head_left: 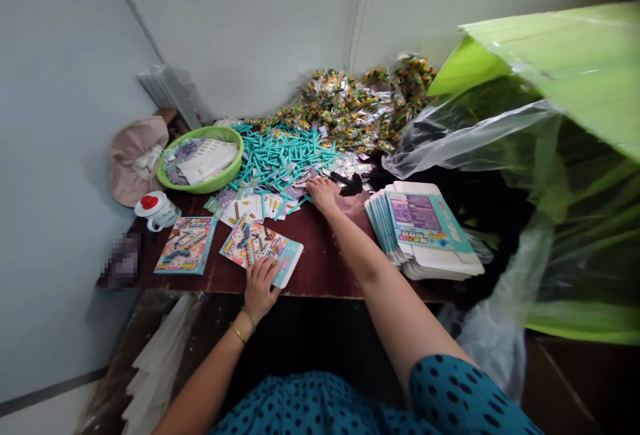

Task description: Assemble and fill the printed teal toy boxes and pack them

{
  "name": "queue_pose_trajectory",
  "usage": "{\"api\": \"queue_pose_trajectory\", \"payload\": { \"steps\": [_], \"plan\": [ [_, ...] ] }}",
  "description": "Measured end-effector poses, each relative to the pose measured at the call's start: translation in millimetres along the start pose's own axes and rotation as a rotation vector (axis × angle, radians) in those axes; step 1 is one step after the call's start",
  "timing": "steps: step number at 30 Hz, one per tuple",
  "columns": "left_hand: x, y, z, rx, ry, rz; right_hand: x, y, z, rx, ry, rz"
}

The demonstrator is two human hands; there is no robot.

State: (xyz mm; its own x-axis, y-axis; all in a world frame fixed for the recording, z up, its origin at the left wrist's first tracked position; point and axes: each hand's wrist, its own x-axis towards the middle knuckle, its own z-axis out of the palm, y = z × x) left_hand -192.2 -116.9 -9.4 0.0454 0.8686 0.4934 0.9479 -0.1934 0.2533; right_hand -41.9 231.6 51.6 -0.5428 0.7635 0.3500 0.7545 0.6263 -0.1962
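My left hand rests on the near edge of a colourful flat box that lies on the dark brown table. My right hand reaches forward, fingers down on the table at the edge of a heap of teal plastic sticks and small printed cards. Small black pieces lie just to its right. What the right fingers pinch, if anything, is hidden.
A stack of flat unfolded cartons lies at the right. A green bowl with papers, a white cup with a red lid and a second colourful box are at the left. Shiny packets pile at the back. Clear and green plastic sheeting fills the right.
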Motion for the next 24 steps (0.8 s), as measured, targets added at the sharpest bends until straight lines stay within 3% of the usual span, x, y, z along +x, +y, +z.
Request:
{"api": "queue_pose_trajectory", "payload": {
  "steps": [3,8,13,16,18,21,24],
  "plan": [
    [0,-2,2.4,0.007,-0.001,-0.004,-10,4,-2,0.034,0.032,0.031],
    [-1,-2,6.4,-0.043,0.001,-0.038,-52,9,-22,0.121,0.085,0.08],
    [6,3,-9.5,-0.214,-0.032,-0.073,-91,9,-50,0.235,0.21,0.218],
    [7,26,-27.4,-0.515,0.056,-0.118,-119,4,-78,0.28,0.319,0.311],
    [9,52,-35.7,-0.848,0.076,-0.204,-147,-9,-98,0.293,0.419,0.265],
    [17,96,-36.6,-1.433,-0.069,-0.348,-206,-47,-118,0.239,0.469,0.015],
    [31,125,-26.4,-1.8,-0.095,-0.619,-269,-90,-118,0.19,0.331,-0.264]
  ]
}}
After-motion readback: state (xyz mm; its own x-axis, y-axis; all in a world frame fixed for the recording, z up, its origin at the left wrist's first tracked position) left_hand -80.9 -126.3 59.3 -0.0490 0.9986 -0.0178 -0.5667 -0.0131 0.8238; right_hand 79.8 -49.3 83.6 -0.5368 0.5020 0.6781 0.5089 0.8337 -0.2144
